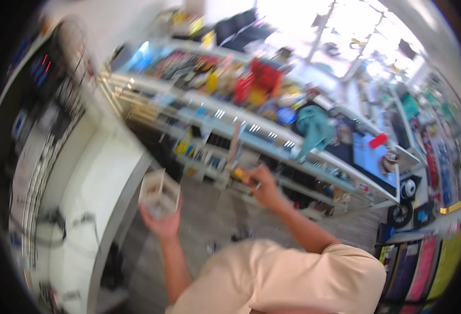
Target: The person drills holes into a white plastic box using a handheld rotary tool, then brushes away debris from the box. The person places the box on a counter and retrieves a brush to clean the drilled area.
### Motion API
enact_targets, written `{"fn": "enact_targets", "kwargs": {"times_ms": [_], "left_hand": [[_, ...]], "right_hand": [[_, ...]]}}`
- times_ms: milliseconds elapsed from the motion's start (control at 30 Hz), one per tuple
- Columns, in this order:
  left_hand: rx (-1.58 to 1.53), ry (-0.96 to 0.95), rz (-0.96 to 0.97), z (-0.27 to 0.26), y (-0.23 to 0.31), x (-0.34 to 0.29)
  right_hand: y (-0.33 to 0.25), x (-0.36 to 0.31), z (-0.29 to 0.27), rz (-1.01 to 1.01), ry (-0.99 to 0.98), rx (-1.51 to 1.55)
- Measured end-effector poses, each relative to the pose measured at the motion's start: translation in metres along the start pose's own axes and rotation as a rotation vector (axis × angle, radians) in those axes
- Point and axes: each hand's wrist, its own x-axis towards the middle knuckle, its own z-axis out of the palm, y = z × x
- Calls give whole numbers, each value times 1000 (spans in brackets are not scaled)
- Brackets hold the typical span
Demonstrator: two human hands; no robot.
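Observation:
My left hand is closed around the lower part of a pale, open-topped hexagonal box with a divider inside. It holds the box up beside the edge of the white counter. What lies at the bottom of the box is too blurred to tell. Further right, my right hand is closed on a small tool with a yellow and dark handle. A thin, pinkish-brown strip rises just above the handle; blur hides whether it belongs to the tool. The two hands are apart.
A white counter with cables runs along the left. Ahead stands a long glass display case, heaped with colourful goods and a teal cloth. Rolls of coloured material stand at lower right. Grey floor shows between.

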Motion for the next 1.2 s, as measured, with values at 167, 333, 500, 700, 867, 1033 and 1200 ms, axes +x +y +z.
{"fn": "enact_targets", "kwargs": {"times_ms": [167,333,500,700,867,1033,1200], "left_hand": [[-56,61,21,-7,35,15],[6,-64,23,12,35,20],[73,20,75,5,40,-1],[121,99,138,-13,56,-7],[217,31,155,-16,63,-17],[-30,42,99,-25,67,-11],[159,-124,66,-15,76,-8]], "right_hand": [[-151,43,-11,316,36,640],[-232,68,43,75,-142,359],[-222,80,97,267,-447,236],[-236,82,110,-130,-443,130],[-235,86,115,86,-437,224],[-241,82,98,-107,-517,227],[-228,100,21,-46,42,184]]}}
